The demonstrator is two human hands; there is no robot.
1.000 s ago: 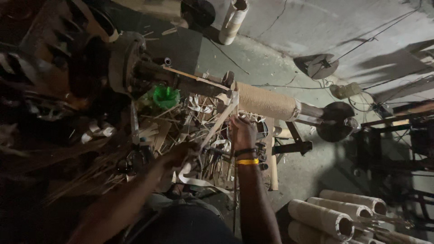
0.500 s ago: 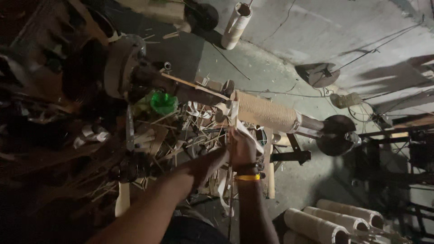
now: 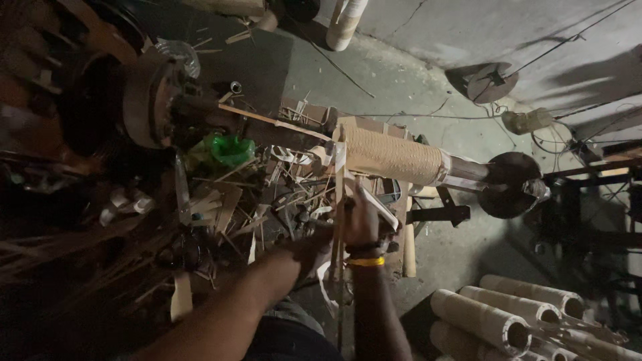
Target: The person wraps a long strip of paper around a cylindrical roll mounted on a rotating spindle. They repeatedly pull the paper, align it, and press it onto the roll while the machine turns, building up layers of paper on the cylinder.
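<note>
Our left arm has swung in since a second ago, so our left hand (image 3: pixel 311 246) now sits beside the right hand (image 3: pixel 364 220), which is grasping a thin strip (image 3: pixel 339 200) running up to the wound roll (image 3: pixel 393 155). Left grip: can't tell, too dark. So we're steadying the feed. Concrete floor (image 3: pixel 414 87), scrap pile (image 3: pixel 254 200), finished tubes (image 3: pixel 495 321) bottom right.

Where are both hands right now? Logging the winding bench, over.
Right hand gripping thin pale strips below tan wound roll. Left hand low beside it, grip unclear. Scattered wood scraps crowd the bench.
</note>
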